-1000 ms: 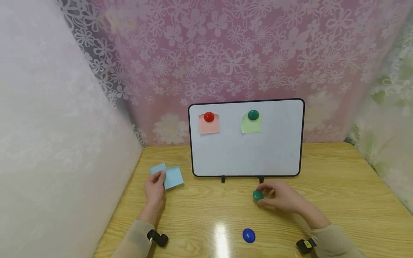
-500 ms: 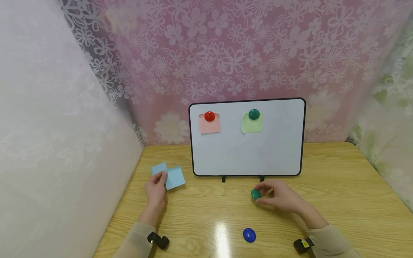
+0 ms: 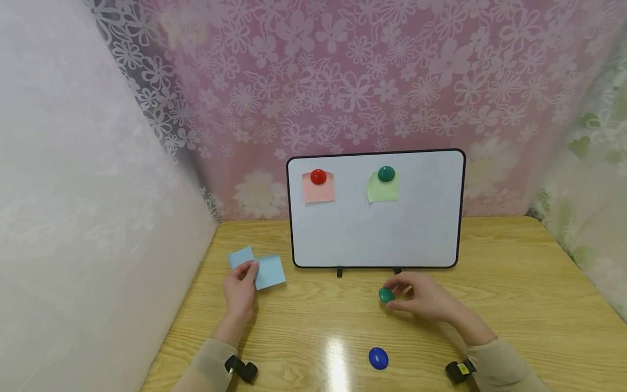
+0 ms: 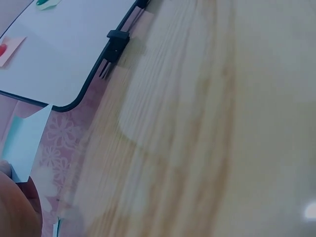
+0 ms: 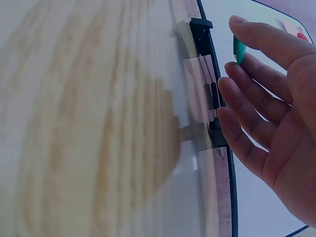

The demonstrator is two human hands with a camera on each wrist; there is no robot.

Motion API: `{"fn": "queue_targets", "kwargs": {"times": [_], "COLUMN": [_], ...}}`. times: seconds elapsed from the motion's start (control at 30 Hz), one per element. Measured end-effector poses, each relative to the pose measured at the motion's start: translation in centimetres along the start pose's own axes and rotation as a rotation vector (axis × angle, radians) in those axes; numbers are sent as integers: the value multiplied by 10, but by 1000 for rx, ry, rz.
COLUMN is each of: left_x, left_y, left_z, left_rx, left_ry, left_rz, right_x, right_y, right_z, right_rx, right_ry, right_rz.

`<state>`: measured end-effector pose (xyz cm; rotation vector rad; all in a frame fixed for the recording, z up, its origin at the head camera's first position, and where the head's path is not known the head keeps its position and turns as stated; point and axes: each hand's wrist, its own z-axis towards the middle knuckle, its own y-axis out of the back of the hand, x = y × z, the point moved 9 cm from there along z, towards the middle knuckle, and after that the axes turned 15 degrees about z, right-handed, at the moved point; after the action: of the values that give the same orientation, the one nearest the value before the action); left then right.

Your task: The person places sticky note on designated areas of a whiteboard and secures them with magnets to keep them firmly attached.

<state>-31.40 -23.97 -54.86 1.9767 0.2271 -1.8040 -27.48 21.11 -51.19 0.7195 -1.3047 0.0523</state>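
Note:
My left hand pinches a light blue sticky note by its left edge, left of the whiteboard. A second blue note lies on the table just behind those fingers, partly covered. In the left wrist view the held note stands tilted up from the thumb. My right hand holds a green round magnet between thumb and fingertips, in front of the board's right foot. The right wrist view shows this magnet edge-on, the other fingers loosely bent.
On the board, a red magnet pins a pink note and another green magnet pins a pale green note. A blue magnet lies on the wooden table near the front. Patterned curtains surround the table.
My left hand has shifted slightly right, carrying its note away from the one on the table. My right hand has drifted a little left with the green magnet.

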Motion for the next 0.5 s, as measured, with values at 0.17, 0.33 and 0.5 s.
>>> {"fn": "queue_targets", "kwargs": {"times": [0.17,0.33,0.5], "left_x": [-4,-10,-10], "left_y": [-2,-5,-7], "left_z": [-3,-7,-9], "left_rx": [15,20,13], "left_ry": [-24,-50,-46], "left_rz": [35,51,58], "right_x": [2,4,6], "right_y": [3,6,8], "right_z": [-1,-1,-1], "right_rx": [3,0,0], "right_ry": [0,10,18], "right_rz": [-15,-10,2]}}
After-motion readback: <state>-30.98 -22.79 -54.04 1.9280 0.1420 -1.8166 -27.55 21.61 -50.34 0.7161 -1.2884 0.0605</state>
